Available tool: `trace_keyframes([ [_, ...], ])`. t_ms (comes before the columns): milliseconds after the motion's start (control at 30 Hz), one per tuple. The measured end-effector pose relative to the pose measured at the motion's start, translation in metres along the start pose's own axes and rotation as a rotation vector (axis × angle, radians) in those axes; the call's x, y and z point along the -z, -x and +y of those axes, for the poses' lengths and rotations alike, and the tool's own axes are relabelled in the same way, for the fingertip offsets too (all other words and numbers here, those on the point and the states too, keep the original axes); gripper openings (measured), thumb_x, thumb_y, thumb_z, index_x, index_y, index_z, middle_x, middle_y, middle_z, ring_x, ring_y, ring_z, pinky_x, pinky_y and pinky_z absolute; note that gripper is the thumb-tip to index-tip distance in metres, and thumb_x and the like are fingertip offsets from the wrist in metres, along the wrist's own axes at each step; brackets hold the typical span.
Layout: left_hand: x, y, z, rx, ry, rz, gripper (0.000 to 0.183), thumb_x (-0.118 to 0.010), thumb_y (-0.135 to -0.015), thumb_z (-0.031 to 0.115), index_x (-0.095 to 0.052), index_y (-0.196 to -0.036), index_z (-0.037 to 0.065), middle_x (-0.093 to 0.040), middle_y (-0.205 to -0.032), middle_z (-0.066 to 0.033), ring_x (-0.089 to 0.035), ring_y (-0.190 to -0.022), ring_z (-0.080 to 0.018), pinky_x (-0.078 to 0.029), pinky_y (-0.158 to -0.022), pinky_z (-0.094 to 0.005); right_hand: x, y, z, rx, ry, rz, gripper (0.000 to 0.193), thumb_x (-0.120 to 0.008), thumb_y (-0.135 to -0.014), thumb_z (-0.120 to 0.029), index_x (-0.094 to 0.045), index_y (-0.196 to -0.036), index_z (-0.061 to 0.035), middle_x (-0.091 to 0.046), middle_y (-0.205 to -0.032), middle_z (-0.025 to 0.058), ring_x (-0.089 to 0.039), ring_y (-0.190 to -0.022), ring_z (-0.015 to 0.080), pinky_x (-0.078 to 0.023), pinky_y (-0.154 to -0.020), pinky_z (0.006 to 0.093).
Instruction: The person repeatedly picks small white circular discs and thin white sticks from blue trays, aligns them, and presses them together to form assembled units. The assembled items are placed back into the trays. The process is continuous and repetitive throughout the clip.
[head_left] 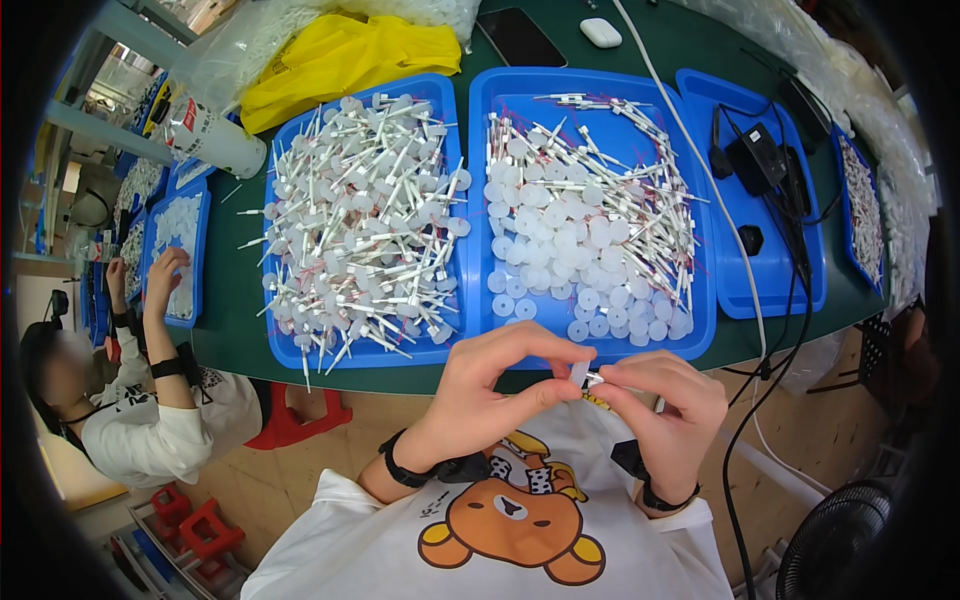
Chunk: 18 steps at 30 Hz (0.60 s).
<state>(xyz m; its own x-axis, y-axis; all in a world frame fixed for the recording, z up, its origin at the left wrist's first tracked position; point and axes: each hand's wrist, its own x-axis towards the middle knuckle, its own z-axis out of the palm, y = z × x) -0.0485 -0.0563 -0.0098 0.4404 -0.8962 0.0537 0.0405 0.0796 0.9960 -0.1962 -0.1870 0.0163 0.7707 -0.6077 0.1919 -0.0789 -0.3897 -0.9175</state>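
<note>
Close to my body, in front of the table edge, my two hands meet. My left hand (492, 383) pinches a translucent white disc (579, 373) edge-on between thumb and fingers. Right against it, my right hand (668, 398) is closed on a small white stick-like piece (594, 379), mostly hidden by the fingertips. Just beyond the hands lies a blue tray (705, 340) with loose white discs (560, 245) at its near side and thin white sticks with red wires (640, 170) behind and beside them. Another blue tray (285, 345) is heaped with sticks carrying discs (360, 220).
A yellow plastic bag (350, 60), a phone (521, 38) and a white earbud case (600, 33) lie at the back. To the right, a blue tray (740, 300) holds a black power adapter (757, 158); cables cross it. A white bottle (215, 140) leans left. A co-worker (170, 420) works at far left.
</note>
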Motion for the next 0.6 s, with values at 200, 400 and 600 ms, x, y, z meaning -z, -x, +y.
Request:
trace_keyframes([
  [200, 0.007, -0.004, 0.000, -0.278, -0.262, 0.017, 0.028, -0.082, -0.071, 0.004, -0.072, -0.097, 0.000, -0.074, -0.094, -0.0130, -0.069, -0.084, -0.0218, -0.051, -0.087, -0.0415, 0.000, -0.001, -0.003, -0.319, -0.222, -0.085, 0.013, -0.078, -0.077, 0.001, -0.075, -0.089, 0.0040, -0.074, -0.085, 0.0118, -0.069, -0.074, 0.0161, -0.052, -0.066, 0.0271],
  [400, 0.010, -0.001, 0.001, -0.324, -0.314, 0.034, 0.024, -0.082, -0.073, 0.006, -0.072, -0.095, 0.003, -0.074, -0.093, -0.0107, -0.070, -0.082, -0.0212, -0.050, -0.090, -0.0442, -0.007, -0.004, 0.004, -0.591, -0.596, -0.183, 0.012, -0.074, -0.084, 0.000, -0.073, -0.094, 0.0065, -0.073, -0.087, 0.0126, -0.070, -0.081, 0.0165, -0.056, -0.075, 0.0271],
  [600, 0.015, 0.002, 0.004, -0.296, -0.357, 0.037, 0.027, -0.084, -0.071, 0.010, -0.073, -0.094, 0.004, -0.075, -0.092, -0.0100, -0.071, -0.084, -0.0209, -0.046, -0.095, -0.0463, -0.018, 0.001, 0.018, -0.546, -0.917, -0.225, 0.015, -0.069, -0.088, 0.001, -0.070, -0.102, 0.0064, -0.072, -0.092, 0.0142, -0.071, -0.084, 0.0196, -0.057, -0.077, 0.0297],
])
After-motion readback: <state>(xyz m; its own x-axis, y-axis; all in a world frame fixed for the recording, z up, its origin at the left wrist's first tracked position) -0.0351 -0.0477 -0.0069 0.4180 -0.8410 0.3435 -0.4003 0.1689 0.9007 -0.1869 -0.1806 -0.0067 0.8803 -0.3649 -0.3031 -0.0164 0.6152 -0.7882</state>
